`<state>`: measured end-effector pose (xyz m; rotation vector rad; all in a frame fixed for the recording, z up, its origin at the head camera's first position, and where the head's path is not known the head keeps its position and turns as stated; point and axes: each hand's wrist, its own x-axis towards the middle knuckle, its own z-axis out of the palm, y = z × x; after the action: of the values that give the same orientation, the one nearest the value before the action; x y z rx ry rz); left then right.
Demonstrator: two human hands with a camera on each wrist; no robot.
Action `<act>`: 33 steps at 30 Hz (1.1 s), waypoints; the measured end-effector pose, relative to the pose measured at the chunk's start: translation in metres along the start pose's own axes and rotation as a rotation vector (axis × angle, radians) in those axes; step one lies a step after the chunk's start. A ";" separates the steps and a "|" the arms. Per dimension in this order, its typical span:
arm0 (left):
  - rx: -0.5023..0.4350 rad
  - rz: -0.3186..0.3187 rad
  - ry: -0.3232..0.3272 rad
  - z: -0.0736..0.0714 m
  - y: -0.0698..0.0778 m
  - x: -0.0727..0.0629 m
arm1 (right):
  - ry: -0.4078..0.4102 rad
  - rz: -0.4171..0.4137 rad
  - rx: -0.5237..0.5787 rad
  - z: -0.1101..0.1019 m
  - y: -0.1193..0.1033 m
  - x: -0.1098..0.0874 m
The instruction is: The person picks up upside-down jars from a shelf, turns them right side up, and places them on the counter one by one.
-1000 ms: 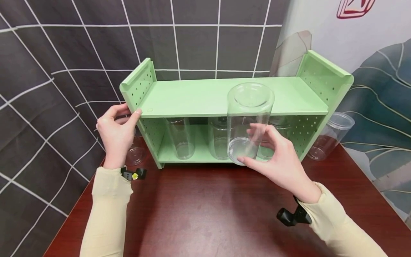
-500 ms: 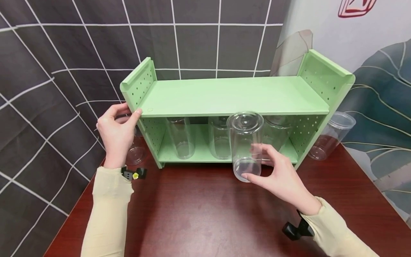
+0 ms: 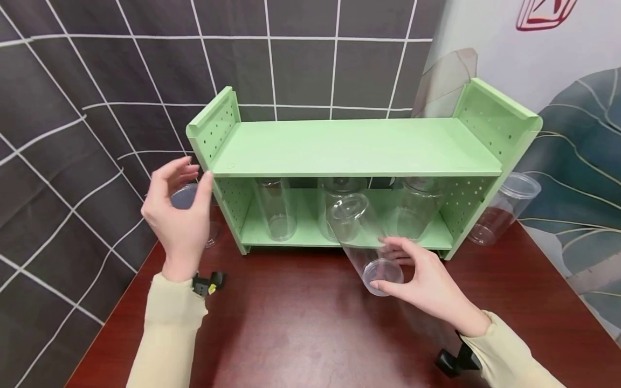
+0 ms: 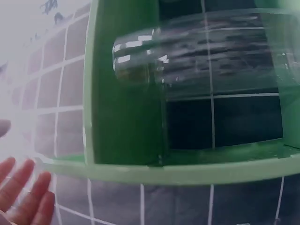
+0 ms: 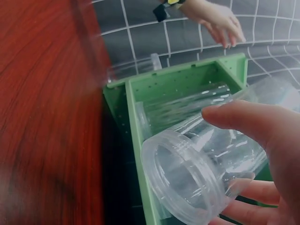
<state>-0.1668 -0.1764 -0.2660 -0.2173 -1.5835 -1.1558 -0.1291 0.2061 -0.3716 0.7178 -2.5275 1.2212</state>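
My right hand (image 3: pixel 424 280) holds a clear plastic jar (image 3: pixel 359 242) near its lower end, thumb in front and fingers behind. The jar leans to the left in front of the green shelf unit (image 3: pixel 354 148); its thick-rimmed end (image 5: pixel 183 180) faces the camera in the right wrist view. Beside the unit's left panel, my left hand (image 3: pixel 177 231) is raised with its fingers loosely bent and nothing in them. On the lower board stand three clear jars: one at left (image 3: pixel 275 213), one in the middle (image 3: pixel 325 215), partly hidden, and one at right (image 3: pixel 418 207).
Another clear jar (image 3: pixel 506 207) stands on the table right of the unit. A further one (image 3: pixel 184 196) at left is mostly behind my left hand. A tiled-pattern cloth (image 3: pixel 301 64) hangs behind. The dark red table (image 3: pixel 301 323) lies in front.
The jar in my right hand has come down from before the upper board and tipped leftward. My left hand has let go of the unit's left panel and moved slightly off it.
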 end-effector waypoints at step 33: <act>0.083 0.440 -1.004 0.045 0.002 -0.136 | -0.026 0.049 -0.024 0.008 -0.021 0.005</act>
<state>-0.1436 -0.0847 -0.3734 -1.1660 -2.2633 -0.6274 -0.1222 0.1872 -0.3605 0.6746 -2.5909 1.2023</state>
